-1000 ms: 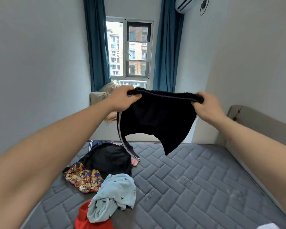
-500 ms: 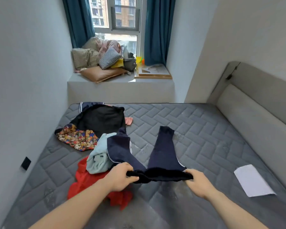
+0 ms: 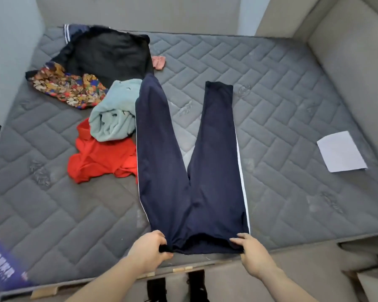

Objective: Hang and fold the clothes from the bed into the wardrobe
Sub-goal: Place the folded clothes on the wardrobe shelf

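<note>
While both hands grip the waistband, the scene reads so:
Trousers: navy trousers (image 3: 190, 171), soft knit with a thin white side stripe, spread flat, legs forked toward the mattress's far edge, waistband at its near edge.
Left hand: left hand (image 3: 150, 250) pinches the bunched left waistband corner.
Right hand: right hand (image 3: 252, 251) holds the right corner, fingers curled over it.
Mattress: grey mattress (image 3: 282, 88), quilted in a brick pattern.
Left-edge heap: crumpled red garment (image 3: 96, 158), pale green fleece (image 3: 114, 114), floral cloth (image 3: 68, 88), black garment (image 3: 109, 51).
Right edge: flat white paper (image 3: 340, 151).

Seven garments (image 3: 190, 166) on one mattress (image 3: 282, 101); one paper sheet (image 3: 340, 151); two hands (image 3: 150, 250).
</note>
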